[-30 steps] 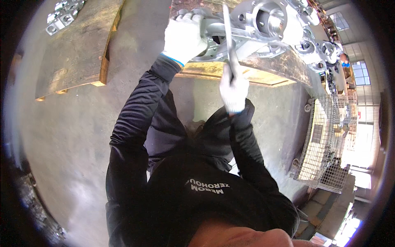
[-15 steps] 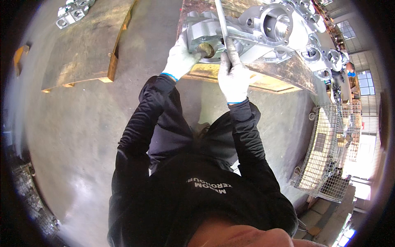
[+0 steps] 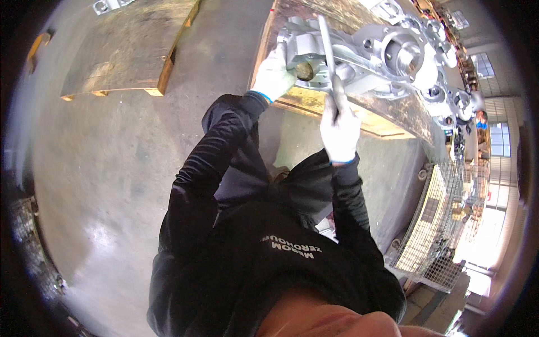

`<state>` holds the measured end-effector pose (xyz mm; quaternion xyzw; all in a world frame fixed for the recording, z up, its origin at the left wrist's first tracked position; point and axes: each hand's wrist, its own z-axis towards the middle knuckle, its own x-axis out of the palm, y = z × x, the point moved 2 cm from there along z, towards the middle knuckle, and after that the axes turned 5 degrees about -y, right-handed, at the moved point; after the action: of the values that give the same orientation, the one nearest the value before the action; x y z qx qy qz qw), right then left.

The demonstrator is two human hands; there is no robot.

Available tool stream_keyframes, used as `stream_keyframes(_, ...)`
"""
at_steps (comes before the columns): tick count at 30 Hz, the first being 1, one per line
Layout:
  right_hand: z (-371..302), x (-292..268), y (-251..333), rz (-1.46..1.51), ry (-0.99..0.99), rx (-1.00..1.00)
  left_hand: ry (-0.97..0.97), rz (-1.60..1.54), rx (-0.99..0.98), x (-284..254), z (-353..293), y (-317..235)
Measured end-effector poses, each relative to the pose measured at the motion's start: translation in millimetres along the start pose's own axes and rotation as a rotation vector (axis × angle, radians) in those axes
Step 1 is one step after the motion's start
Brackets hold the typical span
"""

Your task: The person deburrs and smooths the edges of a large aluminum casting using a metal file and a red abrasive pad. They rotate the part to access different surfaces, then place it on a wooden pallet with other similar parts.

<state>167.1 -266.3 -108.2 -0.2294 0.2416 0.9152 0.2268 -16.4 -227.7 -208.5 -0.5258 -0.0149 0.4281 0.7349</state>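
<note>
At the left end of a silvery metal casting (image 3: 306, 48), my left hand (image 3: 273, 76) in a white glove grips the edge, its fingers partly hidden behind the metal. Beside that thumb shows a brownish round patch (image 3: 305, 71) in the casting; whether it is a hole or a surface I cannot tell. My right hand (image 3: 340, 132), also gloved in white with darkened fingertips, is closed round the lower end of a long slim file (image 3: 326, 42). The file points away from me and passes over the casting. A large round bore (image 3: 404, 56) opens in the metal to the right.
The castings lie on a wooden pallet (image 3: 387, 124), with more castings (image 3: 435, 92) along its right side. Another pallet (image 3: 126, 56) stands at the far left, with metal parts (image 3: 104, 7) on it. A wire mesh basket (image 3: 432, 219) is at the right.
My right hand has drawn back toward me with the file, opening a gap from the casting. My left hand keeps its hold. The whole view has shifted, moving the pallets within it.
</note>
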Motion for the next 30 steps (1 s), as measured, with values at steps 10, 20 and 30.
stream_keyframes(10, -3.5, 1.2, 9.1, -0.106, 0.196, 0.127, -0.036, -0.036, -0.001, -0.6, 1.1, -4.7)
stream_keyframes(20, 9.1, 5.5, 9.2, 0.127, 0.3, 0.357, -0.033, -0.018, -0.03, -1.4, 0.3, -7.1)
stream_keyframes(30, 14.1, 5.5, 22.1, -0.346, 0.384, 0.135, -0.022, -0.023, 0.033, 4.7, 2.0, 2.4)
